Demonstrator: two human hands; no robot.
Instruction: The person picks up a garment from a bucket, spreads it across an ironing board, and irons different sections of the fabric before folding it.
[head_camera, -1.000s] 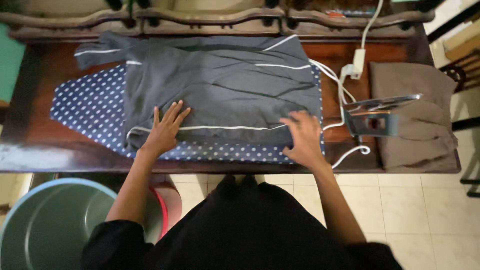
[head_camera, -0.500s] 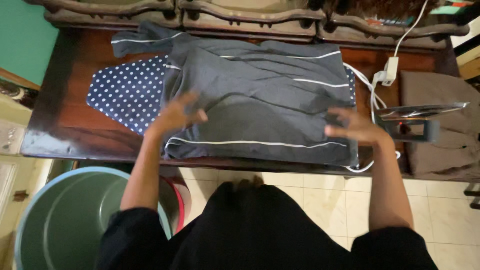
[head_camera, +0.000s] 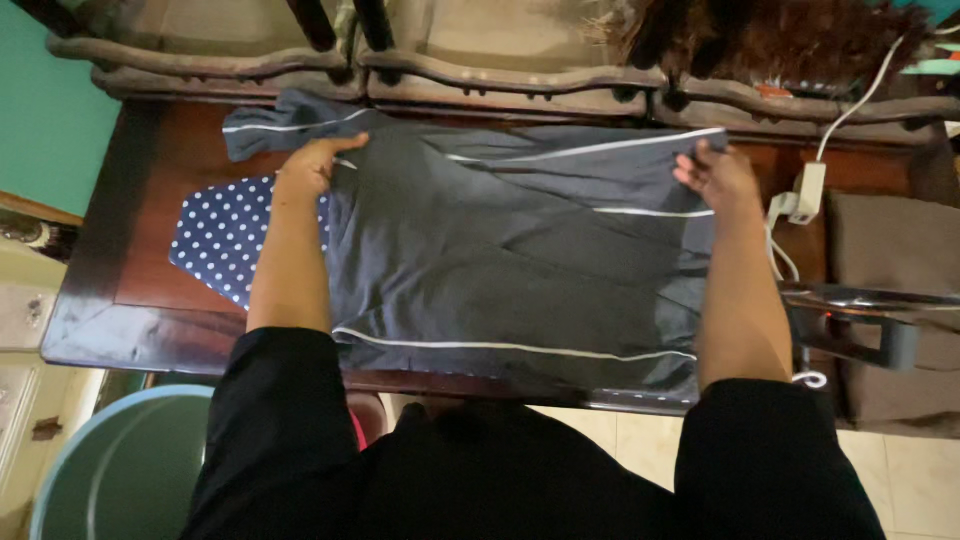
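A dark grey fabric garment with thin white piping (head_camera: 520, 270) lies spread across a navy ironing pad with white polka dots (head_camera: 225, 235) on a dark reddish wooden table (head_camera: 150, 160). Half a second ago both hands hovered above the near half of the cloth; now both arms are stretched to its far edge. The left hand (head_camera: 315, 165) rests at the far left corner, fingers curled down onto the cloth beside the sleeve, and seems to pinch the fabric, though the view is too dim to be sure. The right hand (head_camera: 720, 175) is at the far right corner, fingers closed around the piped edge. The garment lies flatter and closer to the near table edge than before, covering more of the pad. A steam iron with a shiny soleplate (head_camera: 865, 315) stands at the right, beside a folded brown cloth (head_camera: 890, 230), with a white power cord (head_camera: 805, 195) behind. A pale blue-rimmed plastic bucket (head_camera: 110, 470) sits on the floor at lower left.
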